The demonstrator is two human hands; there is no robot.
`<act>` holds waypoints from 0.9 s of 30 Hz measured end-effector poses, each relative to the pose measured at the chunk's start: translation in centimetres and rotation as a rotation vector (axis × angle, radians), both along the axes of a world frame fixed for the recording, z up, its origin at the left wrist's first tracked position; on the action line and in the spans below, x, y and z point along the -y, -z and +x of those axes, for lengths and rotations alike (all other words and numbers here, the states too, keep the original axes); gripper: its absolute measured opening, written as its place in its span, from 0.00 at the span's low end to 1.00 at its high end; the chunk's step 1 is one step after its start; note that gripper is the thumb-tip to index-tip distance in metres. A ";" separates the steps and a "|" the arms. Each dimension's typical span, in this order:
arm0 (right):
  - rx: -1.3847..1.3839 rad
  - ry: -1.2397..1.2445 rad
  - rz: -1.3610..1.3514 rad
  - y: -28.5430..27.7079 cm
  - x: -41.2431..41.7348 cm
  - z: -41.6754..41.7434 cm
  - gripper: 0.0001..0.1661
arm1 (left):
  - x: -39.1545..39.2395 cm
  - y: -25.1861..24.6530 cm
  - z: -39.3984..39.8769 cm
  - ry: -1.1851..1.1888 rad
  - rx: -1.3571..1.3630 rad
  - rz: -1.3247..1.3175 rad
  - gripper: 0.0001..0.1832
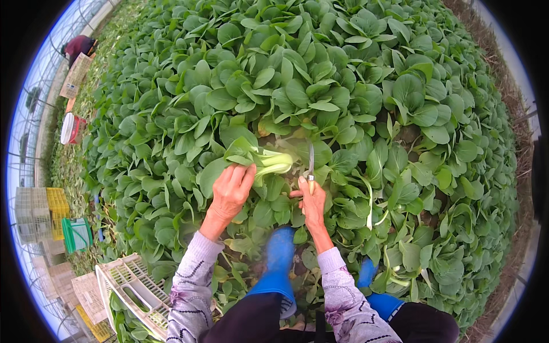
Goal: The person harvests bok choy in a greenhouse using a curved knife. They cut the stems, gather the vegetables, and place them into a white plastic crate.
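Note:
My left hand (232,187) grips a cut head of bok choy (274,162) by its leaves, its pale stem end pointing right. Just to the right of that stem end, my right hand (312,198) is closed around the wooden handle of a small knife (311,160). The curved blade points away from me, apart from the bok choy. Dense bok choy plants (296,81) grow beyond both hands. Loose leaves and pale stalks (369,206) lie to the right of my right hand.
A blue rubber boot (279,257) stands below my hands. Bottom left is a white plastic crate (146,296) with greens. Farther left are stacked crates (34,214), a green container (77,234) and a red-and-white bucket (73,128). A person (79,46) bends near a crate, upper left.

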State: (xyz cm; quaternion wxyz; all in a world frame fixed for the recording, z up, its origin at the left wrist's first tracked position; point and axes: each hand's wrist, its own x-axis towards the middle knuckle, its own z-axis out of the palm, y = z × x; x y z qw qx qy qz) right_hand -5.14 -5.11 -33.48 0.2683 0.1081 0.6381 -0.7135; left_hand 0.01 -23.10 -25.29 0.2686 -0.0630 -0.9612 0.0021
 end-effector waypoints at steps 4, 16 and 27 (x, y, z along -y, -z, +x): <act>0.198 0.122 -0.487 -0.8 -1.5 0.4 0.18 | -3.3 -1.3 3.5 0.079 -0.017 0.087 0.16; 0.103 0.374 -0.432 -2.0 -7.0 2.9 0.25 | -11.5 -6.3 3.4 0.098 0.551 0.208 0.42; -0.088 0.138 -0.001 -7.7 -10.2 1.4 0.17 | -10.5 -1.8 0.7 0.214 0.620 0.404 0.18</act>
